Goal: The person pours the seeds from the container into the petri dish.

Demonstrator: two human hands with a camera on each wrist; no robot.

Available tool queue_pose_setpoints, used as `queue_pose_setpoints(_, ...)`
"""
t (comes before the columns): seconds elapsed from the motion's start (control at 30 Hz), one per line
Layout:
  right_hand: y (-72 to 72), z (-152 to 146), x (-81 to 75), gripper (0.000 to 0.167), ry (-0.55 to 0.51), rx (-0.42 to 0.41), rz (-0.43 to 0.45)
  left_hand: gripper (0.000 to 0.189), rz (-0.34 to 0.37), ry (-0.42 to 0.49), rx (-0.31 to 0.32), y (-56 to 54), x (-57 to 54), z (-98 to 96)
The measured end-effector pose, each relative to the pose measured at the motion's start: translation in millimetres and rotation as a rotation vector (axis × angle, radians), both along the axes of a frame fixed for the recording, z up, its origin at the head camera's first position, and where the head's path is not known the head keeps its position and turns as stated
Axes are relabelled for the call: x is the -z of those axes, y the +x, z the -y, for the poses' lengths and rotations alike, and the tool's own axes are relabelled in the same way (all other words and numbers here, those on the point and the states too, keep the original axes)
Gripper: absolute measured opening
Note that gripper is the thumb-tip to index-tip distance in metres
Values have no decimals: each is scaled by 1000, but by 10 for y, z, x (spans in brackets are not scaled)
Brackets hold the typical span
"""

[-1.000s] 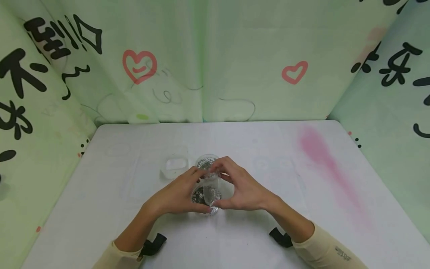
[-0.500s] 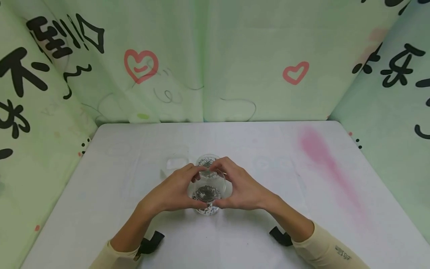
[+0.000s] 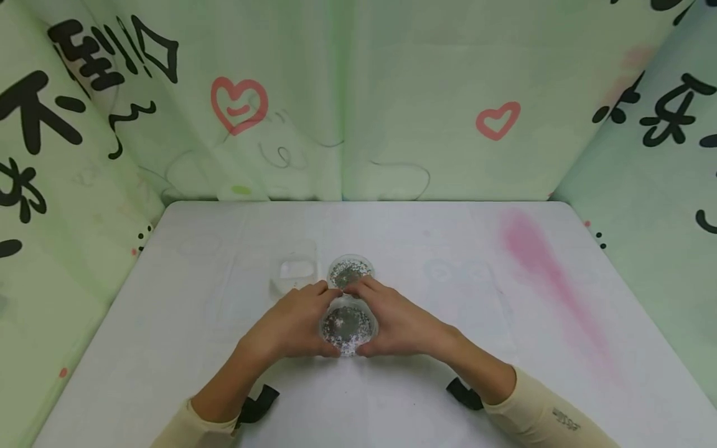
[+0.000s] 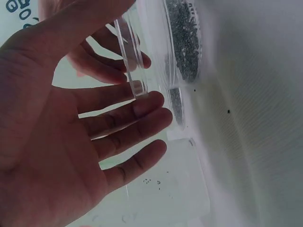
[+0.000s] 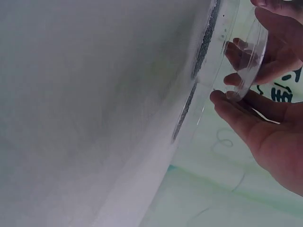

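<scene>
My left hand [image 3: 297, 320] and right hand [image 3: 394, 320] grip a clear round lid [image 4: 129, 52] from opposite sides, thumbs near and fingertips far. In both wrist views the lid [image 5: 257, 59] is apart from the near dish, raised over it. That near dish [image 3: 348, 330] is round and clear, with silver-grey flakes inside. Just behind it stands a second clear round dish [image 3: 350, 270], also holding silver-grey flakes, its near edge partly covered by fingers. The left middle, ring and little fingers extend past the lid in the left wrist view.
A clear boxy container [image 3: 294, 267] lies left of the far dish, partly behind the left hand. All stand on a white-covered table [image 3: 437, 398] with a pink stain on the right. Green curtains [image 3: 392, 93] hang at the back and sides.
The lid, steeply tilted a second ago, has turned to near level over the near dish. Both hands have come closer together at their far fingertips and moved slightly nearer.
</scene>
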State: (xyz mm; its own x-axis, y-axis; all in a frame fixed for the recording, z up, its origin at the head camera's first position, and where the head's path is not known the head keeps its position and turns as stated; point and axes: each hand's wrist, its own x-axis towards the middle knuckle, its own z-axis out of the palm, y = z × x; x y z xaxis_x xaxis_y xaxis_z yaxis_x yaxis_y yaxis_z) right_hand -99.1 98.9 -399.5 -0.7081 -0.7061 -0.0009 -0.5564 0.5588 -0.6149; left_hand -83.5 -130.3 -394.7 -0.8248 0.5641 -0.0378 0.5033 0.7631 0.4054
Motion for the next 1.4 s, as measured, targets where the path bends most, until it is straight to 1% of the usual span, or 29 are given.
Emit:
queue_pose_setpoints(0.13, 30, 28, -8, 97, 44, 4, -14, 91, -17, -61, 4, 11, 19, -47)
queue_pose_setpoints(0.33, 61, 69, -23, 97, 92, -2, -12, 90, -12, -113, -8, 27, 32, -96)
queue_pose_setpoints(0.57, 69, 117, -44, 95, 153, 14, -21, 93, -9, -140, -17, 20, 62, -123)
queue_pose_setpoints(0.73, 71, 117, 1, 96, 145, 3, -18, 93, 8, -161, -15, 21, 88, -147)
queue_pose_setpoints(0.87, 65, 102, 38, 96, 136, 7, -8, 91, 23, -159, -17, 22, 96, -163)
queue_pose_setpoints(0.93, 65, 91, 36, 97, 147, 14, 2, 91, 23, -162, -19, 22, 102, -171)
queue_pose_setpoints(1.03, 83, 72, 3, 102, 172, 22, 11, 98, 18, -175, -19, 38, 98, -167)
queue_pose_setpoints(1.13, 117, 23, -65, 99, 188, 31, 6, 107, -8, -186, -20, 81, 42, -135)
queue_pose_setpoints(1.2, 133, -36, -133, 90, 178, 47, -8, 106, -32, -175, -36, 112, -32, -98)
queue_pose_setpoints(1.23, 132, -76, -172, 84, 174, 60, -18, 102, -48, -161, -46, 126, -81, -74)
queue_pose_setpoints(1.3, 114, -172, -250, 71, 159, 93, -47, 89, -102, -129, -74, 145, -189, -16)
queue_pose_setpoints(1.4, 45, -347, -343, 61, 159, 173, -109, 64, -217, -60, -129, 136, -329, 104)
